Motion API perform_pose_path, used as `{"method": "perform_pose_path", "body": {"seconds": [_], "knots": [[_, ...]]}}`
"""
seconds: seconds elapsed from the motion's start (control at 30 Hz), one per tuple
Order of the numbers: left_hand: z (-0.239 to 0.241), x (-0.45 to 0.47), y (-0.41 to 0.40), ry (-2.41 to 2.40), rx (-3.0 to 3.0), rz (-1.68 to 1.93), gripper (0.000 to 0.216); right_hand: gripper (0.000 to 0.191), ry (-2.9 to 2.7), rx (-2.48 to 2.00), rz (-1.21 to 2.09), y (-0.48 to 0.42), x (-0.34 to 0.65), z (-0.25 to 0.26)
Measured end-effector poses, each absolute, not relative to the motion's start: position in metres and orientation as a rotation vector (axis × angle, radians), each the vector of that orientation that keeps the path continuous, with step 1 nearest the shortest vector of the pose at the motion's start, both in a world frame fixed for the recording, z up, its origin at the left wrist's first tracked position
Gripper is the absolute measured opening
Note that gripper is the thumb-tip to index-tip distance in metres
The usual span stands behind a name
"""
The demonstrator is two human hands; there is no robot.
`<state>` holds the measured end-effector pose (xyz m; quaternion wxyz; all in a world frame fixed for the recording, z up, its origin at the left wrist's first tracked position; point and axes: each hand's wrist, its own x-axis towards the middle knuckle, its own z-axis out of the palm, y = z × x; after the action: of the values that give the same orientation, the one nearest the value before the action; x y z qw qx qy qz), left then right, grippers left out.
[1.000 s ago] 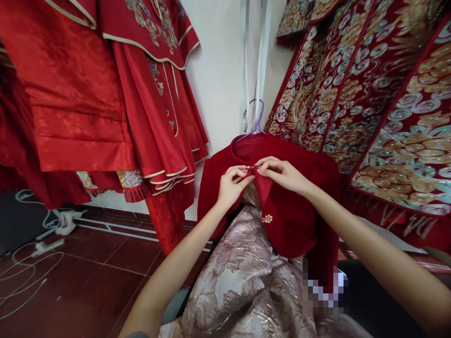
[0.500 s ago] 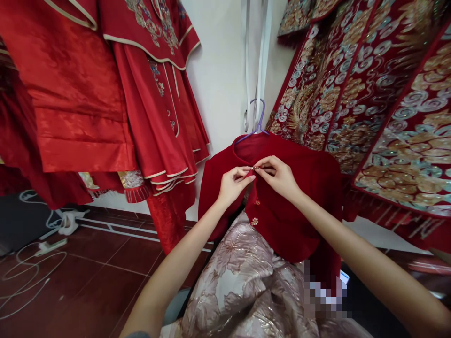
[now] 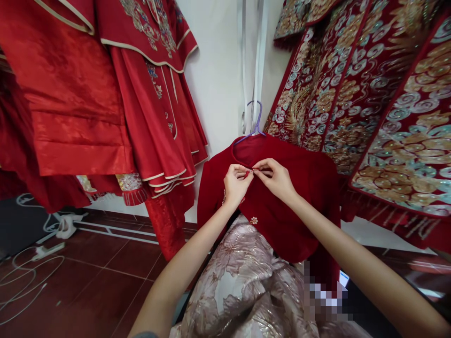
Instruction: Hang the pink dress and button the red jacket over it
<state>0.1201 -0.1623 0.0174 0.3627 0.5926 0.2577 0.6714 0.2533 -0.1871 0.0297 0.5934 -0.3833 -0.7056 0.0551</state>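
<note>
A dark red velvet jacket (image 3: 292, 211) hangs on a purple hanger (image 3: 256, 123) in front of me. My left hand (image 3: 237, 184) and my right hand (image 3: 275, 177) meet at its collar, each pinching one front edge at the top fastening. Both hands are closed on the fabric, fingertips touching. A small pearl button (image 3: 254, 220) shows lower on the closed front. Under the jacket spreads a pink-grey brocade skirt (image 3: 243, 281).
Red satin garments (image 3: 105, 94) hang at the left. Red panels embroidered in gold and teal (image 3: 369, 94) hang at the right. A white wall (image 3: 221, 70) is behind. White cables and a power strip (image 3: 45, 249) lie on the dark red tiled floor (image 3: 88, 291).
The jacket's right front flap, folded open a second ago, has been drawn across so the front now lies closed. Both hands have stayed at the collar.
</note>
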Motion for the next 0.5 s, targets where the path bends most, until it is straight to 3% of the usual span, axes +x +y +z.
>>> {"method": "perform_pose_path", "body": {"seconds": [0.5], "knots": [[0.0169,0.1164,-0.1559,0.702,1.681,1.701,0.017,0.014,-1.61,-0.927,0.125,-0.1858,0.2526,0.0307]]}}
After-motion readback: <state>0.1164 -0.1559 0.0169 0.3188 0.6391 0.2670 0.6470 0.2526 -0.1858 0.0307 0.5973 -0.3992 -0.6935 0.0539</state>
